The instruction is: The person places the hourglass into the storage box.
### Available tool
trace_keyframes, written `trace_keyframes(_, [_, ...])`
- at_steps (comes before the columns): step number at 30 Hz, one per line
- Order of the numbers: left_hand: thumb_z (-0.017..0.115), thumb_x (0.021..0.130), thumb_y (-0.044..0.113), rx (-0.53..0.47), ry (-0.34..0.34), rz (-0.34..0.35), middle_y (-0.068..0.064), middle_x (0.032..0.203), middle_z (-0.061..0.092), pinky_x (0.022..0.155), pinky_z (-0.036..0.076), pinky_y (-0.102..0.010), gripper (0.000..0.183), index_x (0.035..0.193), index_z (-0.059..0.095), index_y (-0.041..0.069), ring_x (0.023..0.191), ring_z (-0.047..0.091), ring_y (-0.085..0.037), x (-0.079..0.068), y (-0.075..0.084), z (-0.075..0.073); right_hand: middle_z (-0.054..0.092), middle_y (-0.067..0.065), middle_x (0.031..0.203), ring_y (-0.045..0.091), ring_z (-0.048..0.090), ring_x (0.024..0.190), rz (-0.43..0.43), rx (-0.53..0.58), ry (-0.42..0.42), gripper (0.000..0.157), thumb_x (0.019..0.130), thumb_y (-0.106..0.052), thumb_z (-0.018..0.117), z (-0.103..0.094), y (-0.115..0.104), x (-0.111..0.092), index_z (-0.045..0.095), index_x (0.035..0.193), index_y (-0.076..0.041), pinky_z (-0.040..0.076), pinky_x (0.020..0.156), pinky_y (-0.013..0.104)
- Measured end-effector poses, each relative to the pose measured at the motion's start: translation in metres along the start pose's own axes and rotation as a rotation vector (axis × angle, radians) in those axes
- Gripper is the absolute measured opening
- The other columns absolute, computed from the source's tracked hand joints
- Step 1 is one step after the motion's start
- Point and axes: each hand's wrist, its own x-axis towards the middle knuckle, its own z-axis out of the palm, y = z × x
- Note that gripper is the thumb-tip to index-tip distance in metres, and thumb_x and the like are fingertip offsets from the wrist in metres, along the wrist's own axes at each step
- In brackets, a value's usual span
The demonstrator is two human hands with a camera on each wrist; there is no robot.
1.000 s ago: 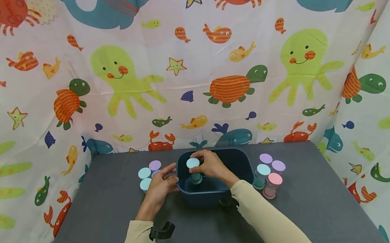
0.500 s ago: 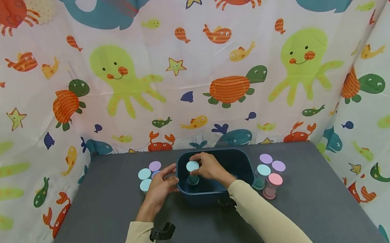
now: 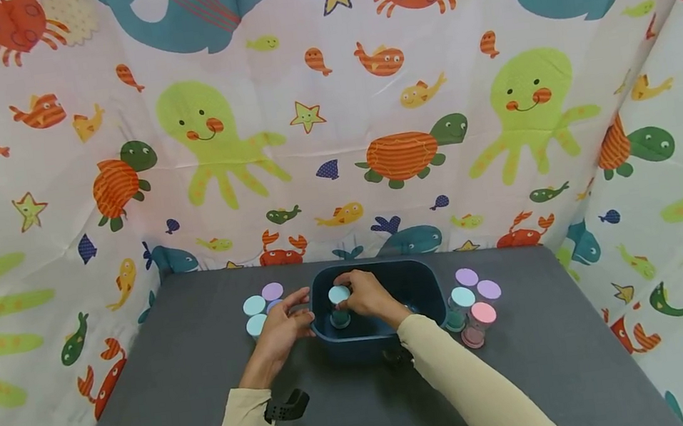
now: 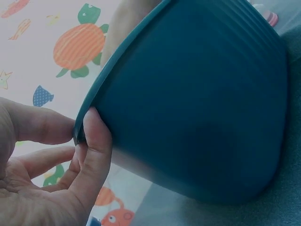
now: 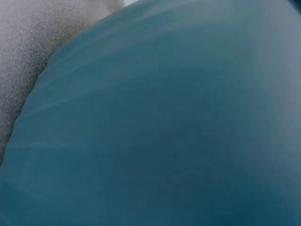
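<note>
A dark blue plastic bin (image 3: 360, 351) stands on the grey table. Inside its left end, my right hand (image 3: 370, 295) holds a small clear jar with a pale blue lid (image 3: 339, 294), upright, fingers around its top. At the bin's left rim is my left hand (image 3: 279, 333). Up close in the left wrist view, the thumb and fingers of that left hand (image 4: 51, 165) pinch the rim of the bin (image 4: 197, 94). The bin's outer wall (image 5: 155, 117) fills most of the right wrist view, where the right hand is hidden.
Left of the bin, a group of jars with pale blue lids (image 3: 254, 305) and a purple lid (image 3: 272, 291) is partly covered by the left hand. To its right stand jars with purple (image 3: 489, 289), pale blue (image 3: 463, 296) and pink lids (image 3: 483, 313). A printed curtain (image 3: 328, 114) hangs behind.
The right hand has lowered slightly with the jar in the bin's left end. The left hand has stayed at the rim.
</note>
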Motion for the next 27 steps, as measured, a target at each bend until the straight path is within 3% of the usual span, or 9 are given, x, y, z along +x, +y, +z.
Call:
trace_keyframes(7, [0.057,0.093,-0.001,-0.006,-0.002,0.007,-0.017,0.137,0.049,0.066,0.055,-0.026,0.053,0.144,0.047,0.009,0.098,0.061,-0.024,-0.001,-0.002,0.001,0.069,0.013,0.112,0.024,0.063,0.094,-0.023,-0.043,0.0,0.046,0.079,-0.012,0.082,0.003,0.002,0.0,0.066,0.121,-0.003,0.054,0.085,0.039])
trace_keyframes(16, [0.057,0.094,0.001,-0.005,-0.015,0.012,-0.02,0.141,0.046,0.067,0.056,-0.026,0.053,0.145,0.046,0.009,0.092,0.062,-0.013,0.001,0.0,-0.003,0.067,0.016,0.121,0.029,0.064,0.106,-0.02,-0.023,0.017,0.051,0.081,-0.008,0.078,-0.001,-0.005,-0.002,0.06,0.128,-0.002,0.052,0.094,0.044])
trace_keyframes(23, [0.058,0.093,0.001,-0.003,0.001,0.012,-0.018,0.14,0.048,0.067,0.056,-0.026,0.052,0.144,0.048,0.01,0.099,0.062,-0.022,0.001,-0.002,-0.001,0.064,0.014,0.127,0.029,0.063,0.115,0.01,0.026,0.034,0.054,0.082,-0.013,0.079,-0.009,-0.007,-0.015,0.058,0.131,-0.006,0.052,0.097,0.044])
trace_keyframes(27, [0.057,0.092,-0.001,-0.009,0.009,0.005,-0.017,0.139,0.049,0.066,0.056,-0.026,0.053,0.144,0.048,0.009,0.097,0.063,-0.021,0.001,-0.001,-0.001,0.063,0.011,0.13,0.029,0.061,0.119,0.02,0.034,0.063,0.051,0.084,-0.016,0.077,-0.017,-0.009,-0.023,0.059,0.131,-0.009,0.051,0.098,0.046])
